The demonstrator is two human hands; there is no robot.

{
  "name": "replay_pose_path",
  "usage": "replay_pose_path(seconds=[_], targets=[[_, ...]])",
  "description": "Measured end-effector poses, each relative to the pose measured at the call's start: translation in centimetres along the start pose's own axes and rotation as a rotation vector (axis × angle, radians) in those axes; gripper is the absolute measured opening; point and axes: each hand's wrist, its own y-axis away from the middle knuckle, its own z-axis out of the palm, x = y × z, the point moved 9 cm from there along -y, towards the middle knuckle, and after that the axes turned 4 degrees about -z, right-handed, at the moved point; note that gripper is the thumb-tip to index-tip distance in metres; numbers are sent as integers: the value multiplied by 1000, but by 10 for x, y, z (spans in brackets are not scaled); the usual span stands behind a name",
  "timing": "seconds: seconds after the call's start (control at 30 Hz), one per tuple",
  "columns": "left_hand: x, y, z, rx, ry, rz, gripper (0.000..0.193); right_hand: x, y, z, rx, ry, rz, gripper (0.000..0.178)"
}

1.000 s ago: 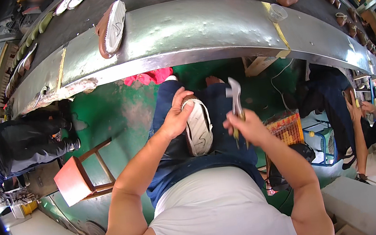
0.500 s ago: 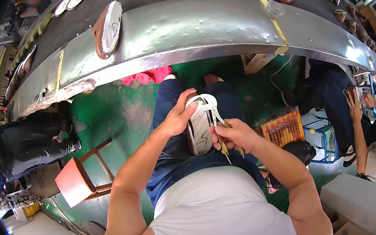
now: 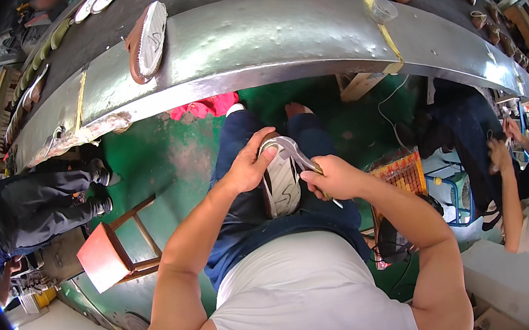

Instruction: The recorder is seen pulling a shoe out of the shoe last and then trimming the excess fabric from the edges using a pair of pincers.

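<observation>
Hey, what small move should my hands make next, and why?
I'd probably ease the left hand slightly away from the metal tool: held in the right hand, its head is over the far end of the shoe, where the left thumb lies close by.

A shoe workshop: shoes [image 3: 149,44] along a long metal-edged bench [image 3: 275,33], co-workers [image 3: 40,197] on either side.

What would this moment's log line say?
left hand: grips brown shoe, pale oblong sole up | right hand: holds curved metal tool over sole
</observation>
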Motion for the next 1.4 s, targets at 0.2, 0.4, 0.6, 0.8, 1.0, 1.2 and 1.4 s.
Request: replay_pose_path(seconds=[0.2, 0.4, 0.6, 0.8, 1.0, 1.2, 1.4], targets=[[-34, -9, -20, 155, 48, 40, 37, 15, -44, 2, 423, 435, -434, 33], [-24, 1, -18, 55, 112, 7, 41, 1, -19, 6, 416, 515, -372, 32], [-19, 0, -1, 5, 350, -119, 42, -1, 10, 15, 293, 617, -152, 28], [-28, -10, 0, 87, 368, -143, 41, 11, 14, 1, 266, 547, -236, 26], [-10, -2, -3, 24, 233, -108, 48, -45, 49, -5, 353, -21, -412, 26], [-20, -2, 5, -88, 212, -110, 68, 13, -4, -5, 330, 484, -258, 40], [-5, 18, 12, 101, -30, 12, 80, 2, 4, -54, 672, 167, -430, 37]])
